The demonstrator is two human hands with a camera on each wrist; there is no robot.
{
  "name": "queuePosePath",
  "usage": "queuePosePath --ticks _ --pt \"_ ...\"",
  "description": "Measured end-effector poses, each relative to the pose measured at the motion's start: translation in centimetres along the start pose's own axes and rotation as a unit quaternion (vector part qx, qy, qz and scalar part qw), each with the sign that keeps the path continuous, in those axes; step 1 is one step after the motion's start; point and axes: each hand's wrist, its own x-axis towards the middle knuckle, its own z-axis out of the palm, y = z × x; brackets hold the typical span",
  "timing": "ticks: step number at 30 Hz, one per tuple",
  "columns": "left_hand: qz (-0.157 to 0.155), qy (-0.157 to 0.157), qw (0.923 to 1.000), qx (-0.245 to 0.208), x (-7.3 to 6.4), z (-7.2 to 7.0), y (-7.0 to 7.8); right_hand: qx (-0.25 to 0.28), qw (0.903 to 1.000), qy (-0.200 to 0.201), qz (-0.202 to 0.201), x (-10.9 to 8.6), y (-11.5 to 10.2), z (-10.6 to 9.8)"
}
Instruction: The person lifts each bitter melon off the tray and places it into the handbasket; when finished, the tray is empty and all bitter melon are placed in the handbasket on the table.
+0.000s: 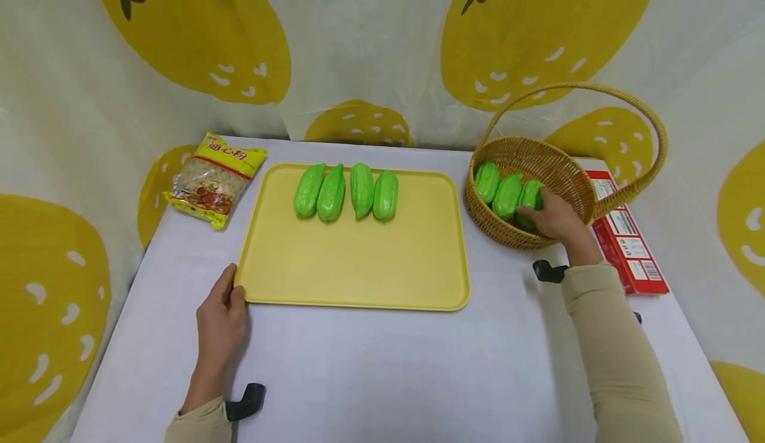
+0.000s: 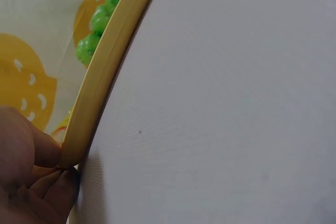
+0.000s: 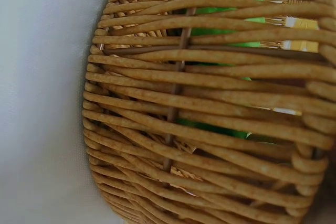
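My left hand (image 1: 222, 317) pinches the near left corner of a yellow tray (image 1: 358, 270), thumb above and fingers below in the left wrist view. Several shiny green bitter melons (image 1: 331, 194) lie side by side along the tray's far edge. Inside the wicker basket (image 1: 499, 227) to the right are three more. There my right hand (image 1: 556, 217) grips the rightmost bitter melon (image 1: 529, 197), thumb on its near left side, other fingers mostly hidden. In the right wrist view the woven basket wall (image 3: 210, 93) fills the picture, with green showing through its gaps.
A yellow noodle bag (image 1: 215, 180) lies left of the tray. Beside the basket, a red and white box (image 1: 630, 250) lies at the table's right edge. The basket's tall handle (image 1: 657, 137) arches above it. A patterned curtain (image 1: 358, 44) hangs behind the white table (image 1: 388, 376).
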Motion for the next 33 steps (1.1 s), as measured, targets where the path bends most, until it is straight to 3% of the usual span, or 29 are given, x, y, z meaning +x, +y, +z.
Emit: queuePosePath --ticks 7,12,17,24,33 --pt "-0.005 -0.001 1.0000 -0.002 0.0 0.0 0.2 -0.002 1.0000 0.008 0.004 -0.4 0.1 -0.3" --pt "-0.010 -0.001 1.0000 0.002 0.0 0.0 0.2 0.004 0.9994 0.035 -0.001 -1.0 -0.3 -0.5" --pt "-0.005 0.002 1.0000 0.003 0.0 0.0 0.1 -0.003 0.9983 0.055 -0.019 -1.6 -0.8 -0.9" --pt "-0.004 0.000 1.0000 0.002 0.0 -0.1 0.0 0.005 0.9982 0.047 -0.036 -2.5 -2.1 -1.1" --pt "0.001 0.001 1.0000 0.001 0.0 0.0 -0.1 0.016 0.9943 0.050 -0.093 -3.7 -4.9 -0.9"
